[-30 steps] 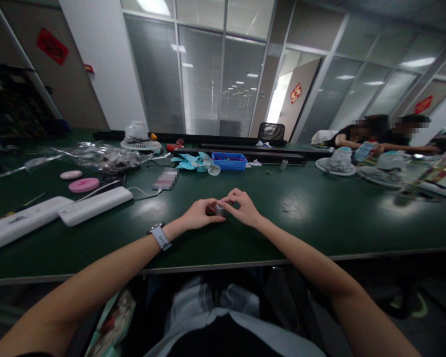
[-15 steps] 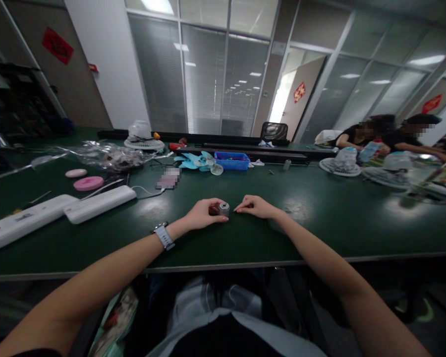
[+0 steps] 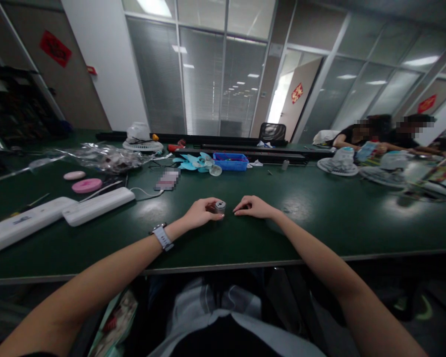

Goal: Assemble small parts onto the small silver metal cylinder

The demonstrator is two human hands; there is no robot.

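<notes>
A small grey metal cylinder with holes in its top stands upright near the middle of the green table. My left hand, with a watch on the wrist, wraps its thumb and fingers round the cylinder from the left. To the right, apart from the cylinder, my right hand has its fingers curled and thumb and index fingertips close together. Whether anything small is between those fingertips is too fine to make out.
White power strips, a phone and pink discs lie left. Behind are blue fan blades, a blue basket and another cylinder. Two people sit at the far right beside fan parts.
My left hand and the cylinder in it have shifted slightly left, widening the gap to my right hand. My right hand has hardly moved. The whole view has turned a little.
</notes>
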